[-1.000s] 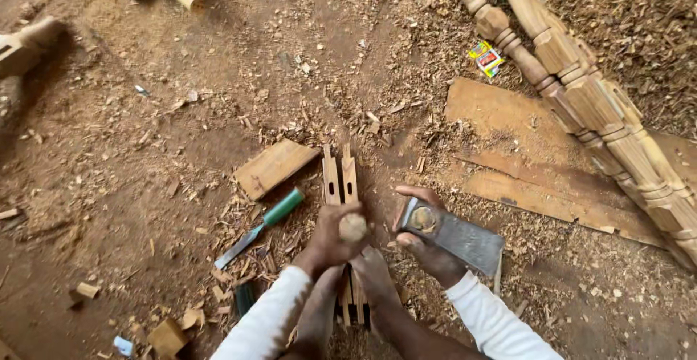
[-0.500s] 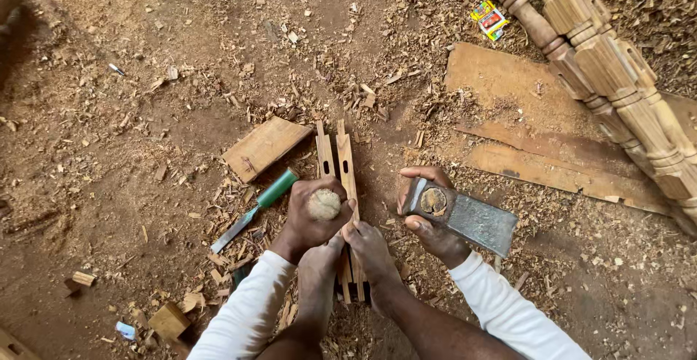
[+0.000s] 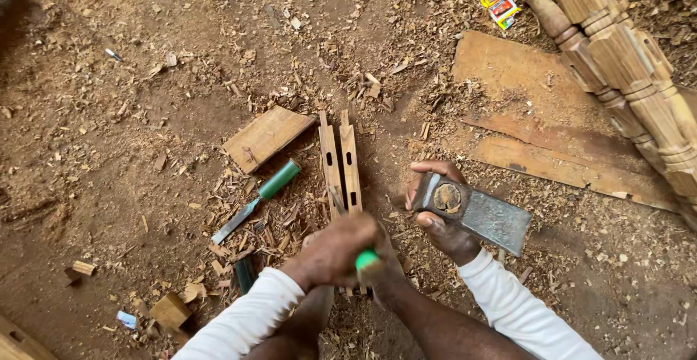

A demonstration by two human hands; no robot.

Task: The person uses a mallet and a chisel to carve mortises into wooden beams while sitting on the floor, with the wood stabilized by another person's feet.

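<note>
Two slotted wooden slats (image 3: 340, 158) lie side by side on the dirt floor in front of me. My left hand (image 3: 330, 252) is closed around a green-handled chisel (image 3: 367, 260), which leans so that its thin blade touches the near part of the slats. To the right, my right hand (image 3: 438, 218) grips a grey metal axe head (image 3: 488, 217) with no shaft, held just above the ground beside the slats. My bare legs reach in between my arms, down at the slats' near end.
A second green-handled chisel (image 3: 258, 199) and a flat wooden block (image 3: 267, 136) lie left of the slats. Thin boards (image 3: 523, 84) and carved turned posts (image 3: 624, 62) fill the right side. Chips and offcuts (image 3: 170, 309) cover the floor.
My left hand has moved nearer to me and tipped the chisel over, so its green handle shows instead of its round butt end. The axe head stays about where it was.
</note>
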